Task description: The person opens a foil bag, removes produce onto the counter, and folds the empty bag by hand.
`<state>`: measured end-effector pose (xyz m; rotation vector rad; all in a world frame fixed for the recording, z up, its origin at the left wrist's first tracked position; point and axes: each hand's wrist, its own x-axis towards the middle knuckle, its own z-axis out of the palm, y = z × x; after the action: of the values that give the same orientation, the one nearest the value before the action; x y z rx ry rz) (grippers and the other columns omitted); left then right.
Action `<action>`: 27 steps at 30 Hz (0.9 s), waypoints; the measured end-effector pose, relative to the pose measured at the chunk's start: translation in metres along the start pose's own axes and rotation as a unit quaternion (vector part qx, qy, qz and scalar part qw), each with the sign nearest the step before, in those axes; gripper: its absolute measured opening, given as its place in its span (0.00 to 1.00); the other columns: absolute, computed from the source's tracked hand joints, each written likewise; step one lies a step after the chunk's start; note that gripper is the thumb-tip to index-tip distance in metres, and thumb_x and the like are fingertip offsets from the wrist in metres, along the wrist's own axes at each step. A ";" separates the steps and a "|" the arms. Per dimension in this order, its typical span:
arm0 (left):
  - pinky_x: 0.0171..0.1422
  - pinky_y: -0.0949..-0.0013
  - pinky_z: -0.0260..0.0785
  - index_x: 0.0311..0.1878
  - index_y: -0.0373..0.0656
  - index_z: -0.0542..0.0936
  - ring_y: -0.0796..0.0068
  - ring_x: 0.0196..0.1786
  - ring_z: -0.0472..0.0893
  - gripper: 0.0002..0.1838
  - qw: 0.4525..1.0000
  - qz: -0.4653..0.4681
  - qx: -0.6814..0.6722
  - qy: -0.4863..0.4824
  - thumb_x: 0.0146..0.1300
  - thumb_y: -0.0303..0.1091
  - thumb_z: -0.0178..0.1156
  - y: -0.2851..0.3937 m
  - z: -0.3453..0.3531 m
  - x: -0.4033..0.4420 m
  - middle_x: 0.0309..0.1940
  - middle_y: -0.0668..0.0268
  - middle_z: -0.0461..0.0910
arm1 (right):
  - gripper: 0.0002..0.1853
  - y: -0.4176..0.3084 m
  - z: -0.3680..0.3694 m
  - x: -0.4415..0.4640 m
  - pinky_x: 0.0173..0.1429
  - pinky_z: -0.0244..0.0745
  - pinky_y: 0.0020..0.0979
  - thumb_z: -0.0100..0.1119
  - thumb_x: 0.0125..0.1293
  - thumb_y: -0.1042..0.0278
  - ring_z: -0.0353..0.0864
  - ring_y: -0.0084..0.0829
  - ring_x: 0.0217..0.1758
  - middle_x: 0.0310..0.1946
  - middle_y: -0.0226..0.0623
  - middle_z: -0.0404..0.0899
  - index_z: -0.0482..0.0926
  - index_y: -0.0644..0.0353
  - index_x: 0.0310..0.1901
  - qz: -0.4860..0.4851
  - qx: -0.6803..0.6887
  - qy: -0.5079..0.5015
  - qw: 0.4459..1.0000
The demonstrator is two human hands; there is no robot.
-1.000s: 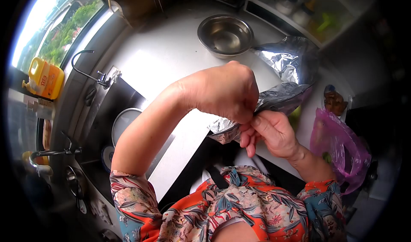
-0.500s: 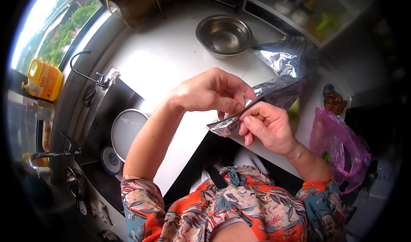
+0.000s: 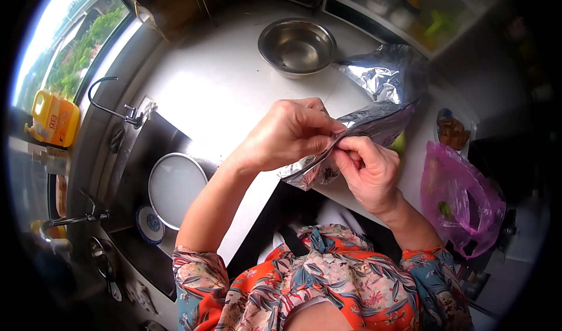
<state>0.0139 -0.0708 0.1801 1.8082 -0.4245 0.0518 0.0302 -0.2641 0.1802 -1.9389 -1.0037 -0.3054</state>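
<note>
The fingers [image 3: 319,120] of the left hand [image 3: 284,133] and right hand [image 3: 373,176] pinch the silver bag [image 3: 383,126], which extends mostly to their far right.

The left hand [image 3: 284,135], earlier bent over the edge of the bag [image 3: 386,123], now reaches forward to pinch it; the right hand [image 3: 372,174], its fingers loosely extended before, has curled in.

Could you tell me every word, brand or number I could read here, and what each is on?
Possibly "立白", in reddish characters on the yellow jug: too blurred to be sure.
Any smaller print on the jug: too small to read.
Silver bag: no readable words.
Purple bag: none readable either.
</note>
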 end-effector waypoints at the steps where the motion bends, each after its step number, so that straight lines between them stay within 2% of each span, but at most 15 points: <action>1: 0.43 0.73 0.71 0.44 0.39 0.84 0.75 0.35 0.78 0.14 1.000 -0.003 0.005 0.008 0.52 0.23 0.68 0.002 0.001 0.000 0.29 0.66 0.78 | 0.10 0.000 -0.001 0.001 0.25 0.66 0.23 0.67 0.53 0.82 0.70 0.21 0.18 0.17 0.29 0.72 0.78 0.61 0.35 -0.009 -0.007 0.000 1.000; 7: 0.41 0.71 0.74 0.37 0.37 0.83 0.72 0.36 0.81 0.09 0.996 0.043 0.044 0.064 0.51 0.22 0.67 0.002 0.009 -0.004 0.31 0.64 0.79 | 0.07 0.000 -0.007 0.007 0.27 0.68 0.29 0.63 0.56 0.81 0.73 0.32 0.19 0.18 0.33 0.73 0.76 0.61 0.35 -0.050 -0.073 -0.024 0.996; 14: 0.39 0.70 0.75 0.35 0.36 0.81 0.70 0.34 0.81 0.08 0.989 0.077 0.099 0.083 0.50 0.17 0.62 0.007 0.011 -0.004 0.31 0.63 0.78 | 0.07 0.001 -0.011 0.006 0.26 0.67 0.31 0.62 0.56 0.81 0.73 0.34 0.19 0.18 0.34 0.72 0.73 0.62 0.33 -0.057 -0.077 -0.056 0.994; 18: 0.37 0.70 0.76 0.36 0.37 0.81 0.69 0.33 0.81 0.10 0.974 0.087 0.153 0.145 0.50 0.14 0.58 0.009 0.014 -0.004 0.32 0.63 0.77 | 0.08 -0.003 -0.022 0.004 0.26 0.69 0.33 0.62 0.56 0.80 0.76 0.37 0.20 0.20 0.36 0.75 0.72 0.61 0.34 -0.051 -0.074 -0.083 0.992; 24: 0.38 0.71 0.76 0.36 0.37 0.80 0.69 0.33 0.81 0.10 0.975 0.077 0.168 0.126 0.51 0.14 0.57 0.011 0.016 0.000 0.33 0.63 0.77 | 0.08 0.000 -0.028 -0.001 0.25 0.69 0.33 0.63 0.55 0.78 0.76 0.38 0.19 0.19 0.35 0.75 0.72 0.60 0.33 0.004 -0.040 -0.098 0.994; 27: 0.39 0.71 0.75 0.36 0.37 0.80 0.70 0.35 0.81 0.10 0.988 0.067 0.109 0.089 0.52 0.14 0.56 0.009 0.013 0.000 0.34 0.62 0.76 | 0.09 -0.002 -0.030 0.003 0.25 0.68 0.34 0.65 0.55 0.77 0.76 0.38 0.19 0.19 0.34 0.74 0.73 0.59 0.31 0.027 -0.042 -0.134 0.990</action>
<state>0.0090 -0.0846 0.1845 1.9685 -0.4255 0.3624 0.0363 -0.2865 0.2004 -2.1179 -1.1239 -0.0564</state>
